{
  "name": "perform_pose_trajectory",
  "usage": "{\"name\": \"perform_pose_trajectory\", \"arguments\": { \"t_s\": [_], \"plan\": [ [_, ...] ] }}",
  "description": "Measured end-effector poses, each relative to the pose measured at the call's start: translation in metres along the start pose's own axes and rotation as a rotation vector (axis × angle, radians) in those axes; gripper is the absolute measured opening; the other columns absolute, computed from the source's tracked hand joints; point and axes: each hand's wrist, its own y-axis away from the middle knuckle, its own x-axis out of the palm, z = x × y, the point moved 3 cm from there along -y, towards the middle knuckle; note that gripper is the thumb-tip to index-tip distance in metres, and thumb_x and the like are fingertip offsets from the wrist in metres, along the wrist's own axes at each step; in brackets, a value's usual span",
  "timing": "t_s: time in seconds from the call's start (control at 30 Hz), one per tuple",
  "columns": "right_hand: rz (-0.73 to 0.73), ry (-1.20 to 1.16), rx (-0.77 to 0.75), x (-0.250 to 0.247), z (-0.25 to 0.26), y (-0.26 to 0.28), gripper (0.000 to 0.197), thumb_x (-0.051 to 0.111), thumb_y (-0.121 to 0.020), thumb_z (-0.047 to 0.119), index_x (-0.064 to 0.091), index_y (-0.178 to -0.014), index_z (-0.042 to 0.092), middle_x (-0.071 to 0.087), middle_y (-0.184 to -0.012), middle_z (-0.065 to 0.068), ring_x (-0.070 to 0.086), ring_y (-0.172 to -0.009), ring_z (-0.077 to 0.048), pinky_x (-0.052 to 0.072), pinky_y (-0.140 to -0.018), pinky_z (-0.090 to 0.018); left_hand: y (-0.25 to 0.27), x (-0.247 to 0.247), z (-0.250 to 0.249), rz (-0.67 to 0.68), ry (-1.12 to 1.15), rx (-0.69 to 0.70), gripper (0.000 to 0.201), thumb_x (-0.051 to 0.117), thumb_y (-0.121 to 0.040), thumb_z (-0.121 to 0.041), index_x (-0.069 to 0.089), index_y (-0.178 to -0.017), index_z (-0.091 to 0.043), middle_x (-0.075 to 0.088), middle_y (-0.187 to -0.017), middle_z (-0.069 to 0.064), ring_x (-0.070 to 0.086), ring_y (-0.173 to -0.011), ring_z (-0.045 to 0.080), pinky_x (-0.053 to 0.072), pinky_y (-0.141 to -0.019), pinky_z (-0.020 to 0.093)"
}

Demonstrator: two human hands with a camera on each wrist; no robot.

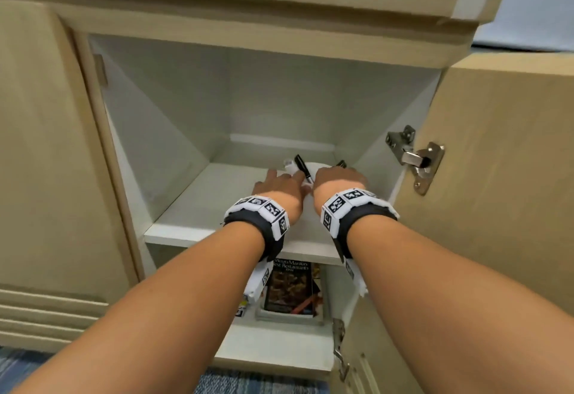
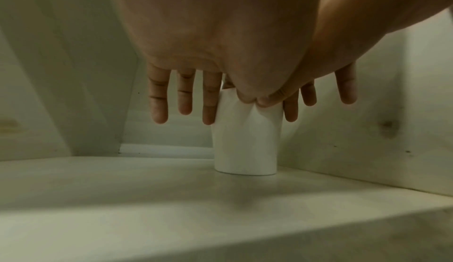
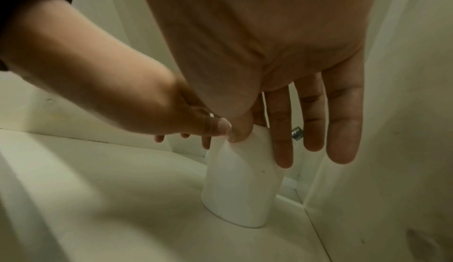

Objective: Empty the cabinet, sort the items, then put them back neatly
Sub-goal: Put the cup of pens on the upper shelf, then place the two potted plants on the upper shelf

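A white cup (image 1: 311, 166) stands at the back right of the cabinet's upper shelf (image 1: 211, 204), near the corner. A black pen (image 1: 302, 168) and a white-tipped item (image 1: 289, 165) stick out of it. My left hand (image 1: 279, 185) and right hand (image 1: 338, 177) meet at the cup. In the left wrist view the cup (image 2: 245, 146) sits upright, with the left hand (image 2: 210, 99) holding its rim by thumb and forefinger and the other fingers straight. In the right wrist view the right hand (image 3: 282, 130) presses its thumb on the cup (image 3: 240, 188), index finger along its side.
A stack of books (image 1: 290, 288) lies on the lower shelf. The cabinet door (image 1: 497, 176) hangs open on the right, with a metal hinge (image 1: 417, 157). A shut door (image 1: 46, 145) is on the left. Blue carpet (image 1: 264, 384) lies below.
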Motion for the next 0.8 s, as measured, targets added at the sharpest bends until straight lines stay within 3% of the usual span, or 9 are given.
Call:
{"name": "perform_pose_trajectory", "arguments": {
  "t_s": [0.1, 0.27, 0.37, 0.43, 0.5, 0.57, 0.63, 0.7, 0.8],
  "plan": [
    [-0.01, -0.006, 0.028, 0.007, -0.005, -0.019, 0.025, 0.05, -0.099, 0.031, 0.063, -0.113, 0.016, 0.067, -0.119, -0.005, 0.064, -0.109, -0.026, 0.039, -0.075, -0.029, -0.029, 0.011, -0.001, -0.029, 0.01, -0.018, 0.033, 0.034, -0.102, -0.034, 0.043, -0.134, -0.027, 0.065, -0.124, 0.007, 0.034, -0.135, 0.032, 0.041, -0.092, 0.046],
    [-0.024, -0.073, 0.074, 0.022, -0.017, -0.048, 0.035, 0.049, -0.099, 0.04, 0.062, -0.118, 0.013, 0.066, -0.121, -0.009, 0.064, -0.11, -0.03, 0.039, -0.075, -0.031, -0.064, 0.027, 0.002, 0.011, 0.012, 0.006, 0.029, 0.038, -0.091, -0.037, 0.038, -0.12, -0.035, 0.06, -0.112, 0.016, 0.048, -0.12, 0.043, 0.045, -0.087, 0.051],
    [-0.014, -0.067, 0.107, 0.029, -0.019, -0.063, 0.033, 0.051, -0.097, 0.036, 0.061, -0.119, 0.014, 0.065, -0.122, -0.011, 0.062, -0.112, -0.031, 0.044, -0.08, -0.033, -0.073, 0.028, 0.001, 0.074, 0.041, 0.006, 0.045, 0.043, -0.09, -0.034, 0.036, -0.135, -0.031, 0.062, -0.118, 0.018, 0.052, -0.116, 0.042, 0.047, -0.091, 0.048],
    [0.001, -0.058, 0.121, 0.034, -0.02, -0.068, 0.03, 0.055, -0.096, 0.029, 0.061, -0.122, 0.015, 0.065, -0.124, -0.01, 0.063, -0.113, -0.031, 0.049, -0.085, -0.035, -0.063, 0.021, 0.002, 0.093, 0.12, -0.002, 0.066, 0.048, -0.09, -0.036, 0.023, -0.151, -0.034, 0.062, -0.13, 0.016, 0.057, -0.117, 0.039, 0.048, -0.098, 0.044],
    [0.002, -0.102, 0.126, 0.036, -0.022, -0.065, 0.037, 0.056, -0.095, 0.028, 0.056, -0.129, 0.015, 0.064, -0.126, -0.013, 0.061, -0.117, -0.034, 0.05, -0.091, -0.039, -0.033, 0.005, 0.004, 0.053, 0.22, 0.013, 0.075, 0.055, -0.089, -0.031, 0.018, -0.155, -0.036, 0.057, -0.139, 0.013, 0.056, -0.123, 0.038, 0.049, -0.1, 0.04],
    [-0.052, -0.145, 0.138, 0.033, -0.017, -0.055, 0.049, 0.059, -0.093, 0.031, 0.044, -0.136, 0.014, 0.061, -0.127, -0.018, 0.06, -0.116, -0.039, 0.05, -0.092, -0.043, 0.016, -0.01, 0.014, -0.025, 0.312, 0.051, 0.073, 0.057, -0.088, -0.024, 0.024, -0.153, -0.034, 0.056, -0.139, 0.012, 0.053, -0.125, 0.037, 0.048, -0.1, 0.04],
    [-0.175, -0.184, 0.127, 0.022, -0.002, -0.034, 0.05, 0.057, -0.092, 0.032, 0.037, -0.134, 0.015, 0.056, -0.128, -0.019, 0.06, -0.112, -0.041, 0.05, -0.091, -0.045, 0.076, -0.021, 0.032, -0.1, 0.382, 0.108, 0.066, 0.056, -0.086, -0.021, 0.034, -0.148, -0.029, 0.059, -0.135, 0.01, 0.053, -0.124, 0.032, 0.047, -0.1, 0.042],
    [-0.292, -0.231, -0.018, 0.004, 0.033, -0.006, 0.042, 0.052, -0.094, 0.032, 0.04, -0.133, 0.02, 0.058, -0.124, -0.019, 0.06, -0.11, -0.04, 0.047, -0.089, -0.046, 0.138, -0.023, 0.061, -0.189, 0.425, 0.124, 0.053, 0.056, -0.086, -0.017, 0.046, -0.138, -0.025, 0.064, -0.125, 0.004, 0.056, -0.114, 0.024, 0.049, -0.094, 0.039],
    [-0.379, -0.34, -0.372, -0.023, 0.116, 0.056, 0.03, 0.051, -0.093, 0.042, 0.051, -0.117, 0.025, 0.068, -0.095, -0.017, 0.066, -0.09, -0.039, 0.052, -0.075, -0.045, 0.241, -0.019, 0.115, -0.327, 0.392, 0.057, 0.036, 0.056, -0.085, -0.013, 0.056, -0.12, -0.021, 0.067, -0.098, -0.002, 0.056, -0.092, 0.02, 0.05, -0.077, 0.035]
  ]
}}
